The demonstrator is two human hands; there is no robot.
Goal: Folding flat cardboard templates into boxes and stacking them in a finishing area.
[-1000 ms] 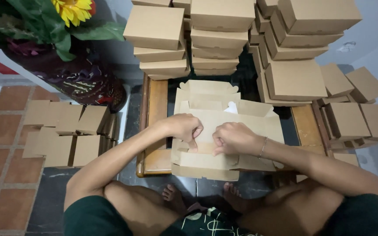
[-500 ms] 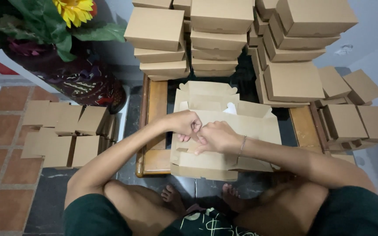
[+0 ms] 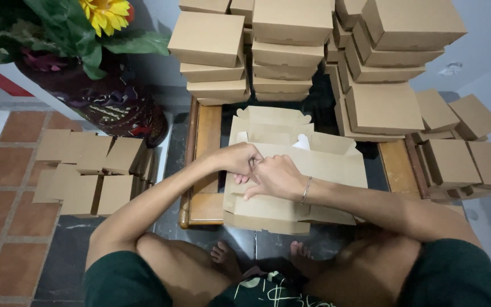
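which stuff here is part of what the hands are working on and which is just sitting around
In hand:
- left hand
- right hand
- half-folded cardboard box
- low wooden table

Lying about:
- stacked finished boxes
- flat box blanks
- flower vase

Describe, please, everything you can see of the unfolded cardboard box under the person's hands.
The cardboard box is a plain brown die-cut piece, only partly folded, with flaps and tabs spread open and a scalloped flap at its far edge. It lies mostly flat on a low wooden table, its near edge overhanging toward the person's feet. A white scrap shows near its middle. The left hand and right hand meet on top of it, pressing or pinching a fold at its centre.
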